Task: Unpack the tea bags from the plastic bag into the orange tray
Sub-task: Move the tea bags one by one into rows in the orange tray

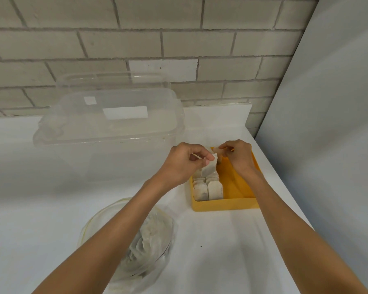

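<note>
the plastic bag (pixel 140 240), with more inside it, lies on the white surface (pixel 30 209). the left hand (pixel 185 162) pinches a tea bag (pixel 209 168) over the filled rows (pixel 208 188) in the orange tray (pixel 225 203). the right hand (pixel 239 158) pinches a second tea bag (pixel 217 150). they look light, soft and easily torn, so grip the edges gently.

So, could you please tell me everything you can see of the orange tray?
The orange tray is a shallow rectangular box of yellow-orange plastic with low walls. It lies flat on the white counter, near its right edge. Tea bags stand packed in rows along its left side; its right side shows bare floor. Above its far end the left hand pinches another tea bag and the right hand pinches a pale scrap; neither plainly touches the tray.
</note>
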Tool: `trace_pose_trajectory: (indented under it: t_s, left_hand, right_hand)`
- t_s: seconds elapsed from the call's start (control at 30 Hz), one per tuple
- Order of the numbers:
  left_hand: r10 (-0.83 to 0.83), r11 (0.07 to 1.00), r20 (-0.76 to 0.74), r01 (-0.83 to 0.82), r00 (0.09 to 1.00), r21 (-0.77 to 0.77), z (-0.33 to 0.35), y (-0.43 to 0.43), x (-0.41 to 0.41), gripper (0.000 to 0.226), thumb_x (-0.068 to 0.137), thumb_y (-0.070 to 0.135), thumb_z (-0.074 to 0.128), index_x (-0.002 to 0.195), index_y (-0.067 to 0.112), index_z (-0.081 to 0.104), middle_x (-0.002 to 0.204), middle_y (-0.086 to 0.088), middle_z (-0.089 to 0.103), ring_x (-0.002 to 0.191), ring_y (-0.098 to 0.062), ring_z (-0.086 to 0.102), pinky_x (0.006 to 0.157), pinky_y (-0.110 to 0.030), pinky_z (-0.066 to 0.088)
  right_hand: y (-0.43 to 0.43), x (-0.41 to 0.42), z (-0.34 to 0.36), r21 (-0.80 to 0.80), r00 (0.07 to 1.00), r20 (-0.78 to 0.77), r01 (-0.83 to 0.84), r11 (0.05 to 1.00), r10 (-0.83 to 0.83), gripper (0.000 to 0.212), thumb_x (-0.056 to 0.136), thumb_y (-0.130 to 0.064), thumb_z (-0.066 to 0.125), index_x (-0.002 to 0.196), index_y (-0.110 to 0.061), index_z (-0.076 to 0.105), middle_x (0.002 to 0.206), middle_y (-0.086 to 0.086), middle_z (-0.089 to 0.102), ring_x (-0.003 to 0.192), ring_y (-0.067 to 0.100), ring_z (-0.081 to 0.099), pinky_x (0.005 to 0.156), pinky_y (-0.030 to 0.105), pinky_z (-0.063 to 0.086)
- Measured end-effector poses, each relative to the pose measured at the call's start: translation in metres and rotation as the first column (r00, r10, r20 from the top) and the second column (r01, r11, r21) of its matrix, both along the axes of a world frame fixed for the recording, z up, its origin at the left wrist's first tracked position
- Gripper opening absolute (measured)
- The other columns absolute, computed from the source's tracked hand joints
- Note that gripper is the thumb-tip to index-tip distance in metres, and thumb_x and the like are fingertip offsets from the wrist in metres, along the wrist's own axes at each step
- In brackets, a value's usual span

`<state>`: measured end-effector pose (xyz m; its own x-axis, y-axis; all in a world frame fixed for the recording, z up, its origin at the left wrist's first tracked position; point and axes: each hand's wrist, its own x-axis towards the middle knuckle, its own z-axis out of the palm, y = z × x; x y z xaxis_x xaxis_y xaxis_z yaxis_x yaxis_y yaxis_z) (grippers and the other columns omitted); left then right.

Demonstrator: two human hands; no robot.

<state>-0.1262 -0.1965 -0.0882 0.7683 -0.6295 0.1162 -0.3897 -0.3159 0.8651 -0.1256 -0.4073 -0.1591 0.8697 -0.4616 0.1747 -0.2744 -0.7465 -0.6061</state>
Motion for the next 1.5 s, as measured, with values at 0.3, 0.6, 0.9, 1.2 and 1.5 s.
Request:
trace_pose_trajectory:
  t_s: [0.3,0.6,0.9,1.2,1.5]
  left_hand:
    - [0.07,0.996,-0.044,-0.072,0.997,-0.05,-0.006,-0.051,0.036,0.015,0.085,0.002,0.066,0.09,0.012,0.075,0.094,0.003,0.071,0.083,-0.001,0.061,0.069,-0.004,0.047]
    - [0.092,0.973,-0.01,-0.088,0.996,0.211,-0.027,-0.061,0.059,0.028,0.084,-0.002,0.062,0.109,0.011,0.066,0.112,-0.004,0.061,0.101,-0.014,0.057,0.082,-0.021,0.045]
    - [0.185,0.852,0.104,-0.212,0.977,0.479,-0.057,-0.049,0.045,0.05,0.088,-0.005,0.048,0.135,0.005,0.037,0.133,-0.015,0.036,0.121,-0.03,0.042,0.095,-0.034,0.042]
    - [0.183,0.88,0.082,-0.2,0.98,0.432,-0.057,-0.046,0.045,0.056,0.086,-0.01,0.045,0.138,0.01,0.037,0.134,-0.014,0.037,0.121,-0.028,0.043,0.092,-0.029,0.039]
    - [0.192,0.881,0.086,-0.21,0.978,0.423,-0.057,-0.045,0.045,0.059,0.085,-0.012,0.043,0.139,0.011,0.037,0.135,-0.014,0.038,0.121,-0.028,0.044,0.093,-0.03,0.042]
  right_hand:
    - [-0.001,-0.034,0.042,0.447,0.988,0.041,-0.152,0.881,0.15,0.026,0.087,-0.005,0.061,0.094,-0.029,0.068,0.093,-0.005,0.07,0.085,0.013,0.067,0.074,0.023,0.053]
    - [-0.012,-0.018,0.015,0.319,0.997,-0.073,-0.002,0.948,0.026,0.009,0.087,-0.012,0.066,0.093,-0.007,0.07,0.092,0.012,0.07,0.086,0.027,0.067,0.083,0.038,0.056]
    - [-0.011,0.001,-0.013,0.337,0.985,-0.168,0.099,0.936,-0.044,0.01,0.09,-0.007,0.061,0.091,0.003,0.065,0.086,0.015,0.065,0.068,0.017,0.062,0.065,0.025,0.054]
    - [-0.005,0.008,-0.015,0.377,0.985,-0.151,0.139,0.916,-0.087,0.017,0.084,-0.006,0.067,0.098,-0.008,0.057,0.092,0.012,0.066,0.08,0.024,0.066,0.07,0.029,0.054]
    - [-0.001,0.006,-0.013,0.344,0.987,-0.144,0.114,0.932,-0.067,0.013,0.08,0.002,0.065,0.083,-0.01,0.065,0.089,0.013,0.071,0.087,0.028,0.067,0.085,0.041,0.056]
